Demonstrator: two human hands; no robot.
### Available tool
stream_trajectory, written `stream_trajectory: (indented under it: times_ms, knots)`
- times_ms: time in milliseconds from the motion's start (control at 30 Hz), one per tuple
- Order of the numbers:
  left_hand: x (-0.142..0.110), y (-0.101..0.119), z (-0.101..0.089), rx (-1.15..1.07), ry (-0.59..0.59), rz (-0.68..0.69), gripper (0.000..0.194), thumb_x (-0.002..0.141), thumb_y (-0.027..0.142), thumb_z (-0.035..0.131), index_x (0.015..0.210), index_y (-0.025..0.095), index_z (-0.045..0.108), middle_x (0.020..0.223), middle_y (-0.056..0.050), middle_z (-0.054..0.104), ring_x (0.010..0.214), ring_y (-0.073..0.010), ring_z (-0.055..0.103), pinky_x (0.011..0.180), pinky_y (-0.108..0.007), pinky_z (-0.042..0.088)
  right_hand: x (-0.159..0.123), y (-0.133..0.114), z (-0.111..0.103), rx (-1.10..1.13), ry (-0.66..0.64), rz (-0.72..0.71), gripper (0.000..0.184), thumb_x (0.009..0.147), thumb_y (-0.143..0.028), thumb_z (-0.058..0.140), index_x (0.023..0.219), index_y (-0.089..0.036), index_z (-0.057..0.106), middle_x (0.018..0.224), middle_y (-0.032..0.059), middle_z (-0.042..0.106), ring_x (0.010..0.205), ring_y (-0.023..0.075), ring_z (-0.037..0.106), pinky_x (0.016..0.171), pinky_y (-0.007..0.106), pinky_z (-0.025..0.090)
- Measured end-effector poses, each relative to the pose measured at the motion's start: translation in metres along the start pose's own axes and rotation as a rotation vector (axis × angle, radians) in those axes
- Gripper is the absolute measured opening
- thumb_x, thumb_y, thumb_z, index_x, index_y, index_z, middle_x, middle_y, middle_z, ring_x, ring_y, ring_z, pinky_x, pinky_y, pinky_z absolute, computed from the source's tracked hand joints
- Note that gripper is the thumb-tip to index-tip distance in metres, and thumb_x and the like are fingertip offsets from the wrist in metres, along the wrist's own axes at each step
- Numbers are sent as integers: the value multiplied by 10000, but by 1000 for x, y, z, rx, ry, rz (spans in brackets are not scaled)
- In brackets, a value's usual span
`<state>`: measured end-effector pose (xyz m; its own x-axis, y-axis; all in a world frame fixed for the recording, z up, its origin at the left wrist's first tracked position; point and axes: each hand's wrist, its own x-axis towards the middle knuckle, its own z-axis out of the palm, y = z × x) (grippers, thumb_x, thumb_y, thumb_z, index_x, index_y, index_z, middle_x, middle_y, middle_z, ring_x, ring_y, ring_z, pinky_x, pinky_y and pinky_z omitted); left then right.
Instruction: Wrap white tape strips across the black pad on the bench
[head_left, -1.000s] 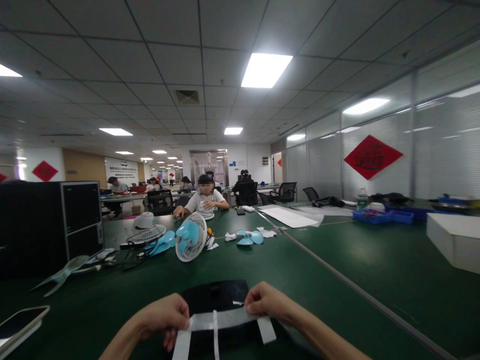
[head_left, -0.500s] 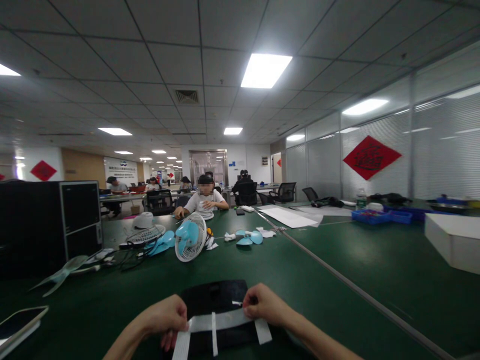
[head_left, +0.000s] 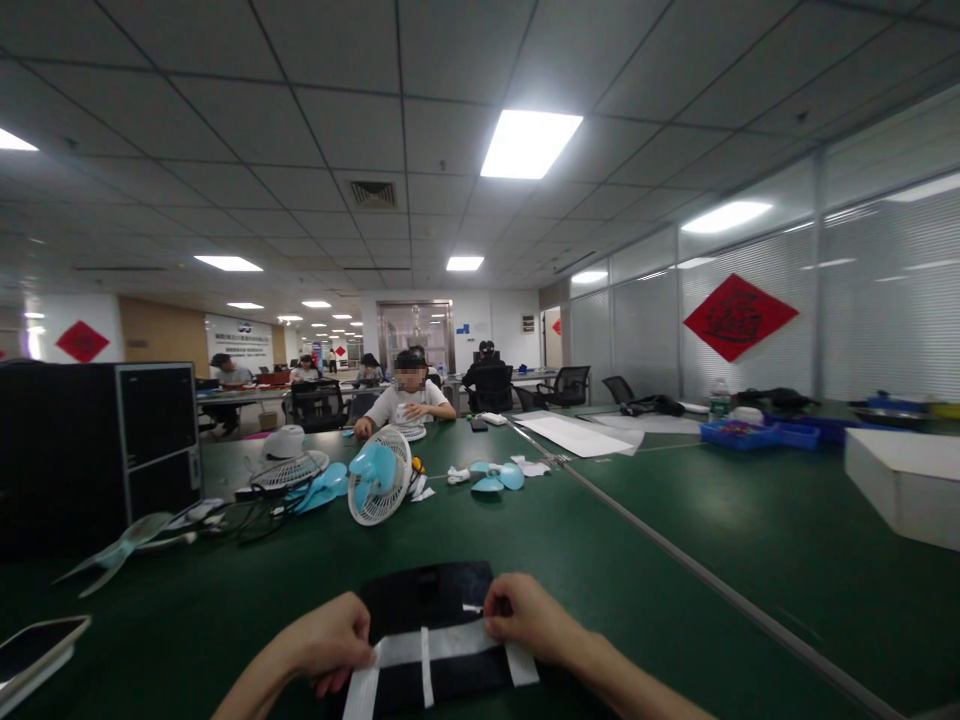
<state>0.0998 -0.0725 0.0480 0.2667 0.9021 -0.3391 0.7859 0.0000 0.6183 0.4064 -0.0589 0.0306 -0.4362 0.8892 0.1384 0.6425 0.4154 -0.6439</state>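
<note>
A black, flat, flexible-looking piece [head_left: 427, 592] lies on the green table in front of me, with silvery-grey strips across its near part. One wide grey strip [head_left: 450, 641] runs sideways between my hands. My left hand [head_left: 336, 640] is closed, fingertips pinching that strip's left end, above a pale strip [head_left: 363, 693] that angles toward me. At the right end, my right hand [head_left: 525, 618] pinches with thumb and forefinger. A narrow white strip [head_left: 427, 668] crosses the middle, and a short grey strip [head_left: 522, 664] slants down below my right hand. The near edge of the black piece is partly cut off.
A phone-like device [head_left: 41, 650] lies at the left edge. Beyond are a black computer case [head_left: 161, 430], a white fan with blue blades [head_left: 379, 477], loose blue blades [head_left: 496, 476] and cables. A person [head_left: 409, 405] sits opposite. At right stand blue trays [head_left: 739, 434] and a white box [head_left: 904, 485].
My hands keep their grip on the strip with barely any movement. The view has shifted very slightly. Across the table, the person's hand has moved a little.
</note>
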Motion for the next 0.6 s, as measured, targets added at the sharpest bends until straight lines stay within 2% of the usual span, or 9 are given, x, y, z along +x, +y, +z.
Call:
stream_trajectory:
  times_ms: [200,300,367,467,600]
  knots:
    - [-2,1,-1,70,23,0,135,597,307,584,619,200,505,430,59,483,371,-94,401,397,-209,291,1,2,3,-66,33,-10,160,691,-179,619,830,-167,696,819,12,657,691,117,568,577,188,391]
    - [-2,2,-2,134,92,129,132,574,252,597,682,181,568,600,39,549,531,-111,474,470,-205,327,0,0,2,-101,48,6,161,672,-207,658,825,-176,693,848,12,649,722,127,571,592,195,387]
    - [-5,7,-1,204,116,261,210,582,185,576,787,185,620,751,29,580,649,-113,498,528,-194,342,0,-1,1,-122,57,18,171,654,-206,677,823,-179,693,859,13,644,746,135,572,608,201,387]
    - [-14,23,6,299,88,428,366,656,94,477,939,236,659,927,11,588,775,-116,519,646,-198,381,0,-2,1,-154,45,19,175,663,-204,671,837,-189,692,878,16,637,770,141,569,628,206,389]
    - [-20,38,15,329,37,490,447,736,61,425,1038,289,663,1015,-4,582,879,-140,548,749,-226,402,-1,-3,4,-209,60,-52,153,698,-189,634,841,-195,688,906,20,625,814,149,567,673,213,399]
